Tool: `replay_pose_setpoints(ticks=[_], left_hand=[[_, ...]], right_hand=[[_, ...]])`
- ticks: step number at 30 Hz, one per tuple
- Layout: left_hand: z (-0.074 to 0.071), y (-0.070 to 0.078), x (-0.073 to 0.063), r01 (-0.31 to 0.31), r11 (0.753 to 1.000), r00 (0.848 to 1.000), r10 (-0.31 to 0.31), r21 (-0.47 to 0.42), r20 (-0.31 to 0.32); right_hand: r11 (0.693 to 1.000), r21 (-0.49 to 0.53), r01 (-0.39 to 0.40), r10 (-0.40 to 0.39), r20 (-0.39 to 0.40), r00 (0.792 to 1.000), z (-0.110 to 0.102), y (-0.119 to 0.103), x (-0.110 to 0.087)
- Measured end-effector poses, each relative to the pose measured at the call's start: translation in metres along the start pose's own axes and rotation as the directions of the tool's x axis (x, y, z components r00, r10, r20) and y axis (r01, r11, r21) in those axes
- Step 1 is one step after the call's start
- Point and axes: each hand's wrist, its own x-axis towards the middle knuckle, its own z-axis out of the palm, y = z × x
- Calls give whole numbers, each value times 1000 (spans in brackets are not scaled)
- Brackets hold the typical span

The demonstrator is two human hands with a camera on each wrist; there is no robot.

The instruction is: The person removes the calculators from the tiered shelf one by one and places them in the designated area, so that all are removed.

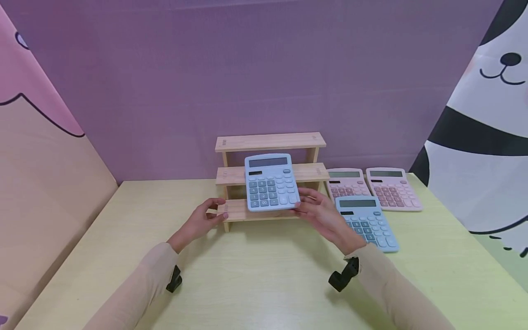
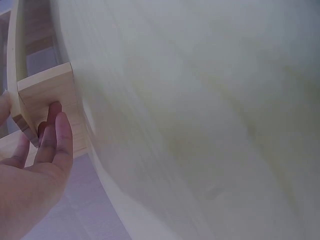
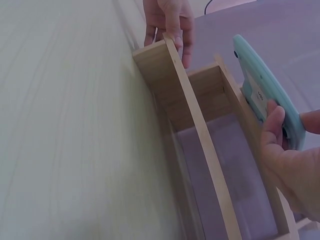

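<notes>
A three-step wooden rack [image 1: 270, 142] stands at the middle of the pale table. A light blue calculator [image 1: 270, 183] stands tilted on its lowest step, leaning back against the middle step. My right hand [image 1: 303, 206] pinches the calculator's lower right edge. In the right wrist view the right hand's fingers [image 3: 272, 125] lie behind the blue calculator [image 3: 260, 85], with the thumb on its front. My left hand [image 1: 216, 208] holds the left end of the lowest step. The left wrist view shows the left hand's fingers [image 2: 57, 140] against the end of the rack [image 2: 45, 90].
Right of the rack lie a second blue calculator [image 1: 367, 222] and two pink calculators [image 1: 346, 183] [image 1: 393, 188], flat on the table [image 1: 264, 275]. A purple backdrop stands close behind the rack. Printed cloth panels close in both sides.
</notes>
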Motion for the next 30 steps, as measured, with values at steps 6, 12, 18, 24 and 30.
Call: replay_pose_setpoints(ticks=[6,12,18,24,30], left_hand=[[-1,2,-2,-16,1000,1000,16,-15,11],[-1,3,-3,-25,999,1000,26,-19,10],[-1,1,-2,-27,999,1000,27,-22,6],[-1,1,-2,-22,1000,1000,22,-18,8],[-1,2,-3,-18,1000,1000,19,-17,14]], right_hand=[[1000,-19,-8,8,10,1000,-10,-1,-5],[1000,-27,1,0,17,1000,-21,-1,-11],[999,-44,12,-11,13,1000,-30,-5,-21],[998,-57,7,-6,13,1000,-39,-10,-30],[1000,-25,17,-15,61,998,-53,-14,-39]])
